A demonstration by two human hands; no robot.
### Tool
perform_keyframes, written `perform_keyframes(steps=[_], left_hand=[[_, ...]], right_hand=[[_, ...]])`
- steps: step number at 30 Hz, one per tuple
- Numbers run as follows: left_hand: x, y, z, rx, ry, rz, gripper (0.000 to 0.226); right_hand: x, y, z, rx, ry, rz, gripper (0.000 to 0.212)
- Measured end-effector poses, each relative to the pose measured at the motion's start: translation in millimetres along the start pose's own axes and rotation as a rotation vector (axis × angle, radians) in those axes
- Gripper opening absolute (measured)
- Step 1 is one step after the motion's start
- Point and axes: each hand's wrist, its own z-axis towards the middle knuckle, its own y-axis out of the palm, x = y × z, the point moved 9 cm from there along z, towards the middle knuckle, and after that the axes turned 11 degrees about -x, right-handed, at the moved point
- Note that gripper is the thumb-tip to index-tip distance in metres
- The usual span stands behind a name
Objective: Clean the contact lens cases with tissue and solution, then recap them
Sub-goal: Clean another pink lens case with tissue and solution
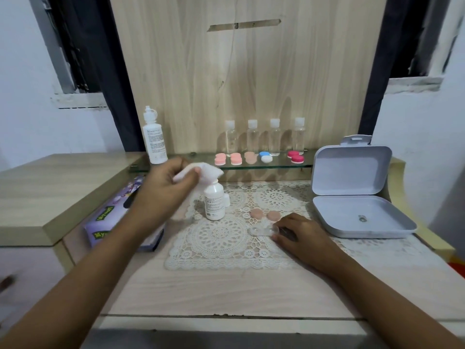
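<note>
From the head camera, the job is looking to be at an early stage: one clear lens case (260, 230) is lying uncapped on the lace mat (221, 250), with its two peach caps (256, 213) sitting just behind it, apart from it. The right hand (299, 230) is steadying the case, thumb and forefinger curling round its right well. The left hand (163, 190) is gripping a folded tissue (203, 172) in closed fingers and holding it right above the top of the small bottle (214, 201), so wetting the tissue seems to be the step in hand; wiping and recapping are still waiting. Five capped cases (236, 158) are sitting in a row on the glass shelf (276, 165), seemingly untouched. Behind them four clear bottles (253, 137) are standing capped, their fill hard to judge, and a tall bottle (154, 139) is standing at the left. The white box (352, 177) is lying open, holding only one small metal piece.
</note>
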Motion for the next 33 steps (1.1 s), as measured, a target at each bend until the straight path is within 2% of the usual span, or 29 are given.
perform_keyframes(steps=[4, 10, 14, 19, 25, 29, 33], left_hand=[[-5, 58, -9, -0.222, 0.028, 0.121, 0.019], [-46, 112, -2, -0.389, 0.003, 0.171, 0.007], [-53, 129, 7, -0.418, 0.085, 0.242, 0.018], [-56, 150, 11, -0.574, 0.216, 0.341, 0.020], [-59, 154, 12, -0.647, 0.245, 0.325, 0.016], [-54, 159, 8, -0.696, 0.302, 0.414, 0.023], [-53, 162, 7, -0.678, 0.329, 0.493, 0.028]], right_hand=[[-1, 0, 0, 0.006, -0.001, 0.005, 0.025], [1, -1, 0, 0.022, 0.012, 0.022, 0.024], [1, -1, 0, 0.009, 0.013, 0.031, 0.025], [-1, -2, 1, 0.009, -0.006, 0.046, 0.023], [1, -2, 1, 0.003, -0.002, 0.061, 0.023], [3, -1, 1, 0.001, 0.007, 0.068, 0.022], [2, -1, 1, 0.000, 0.005, 0.056, 0.023]])
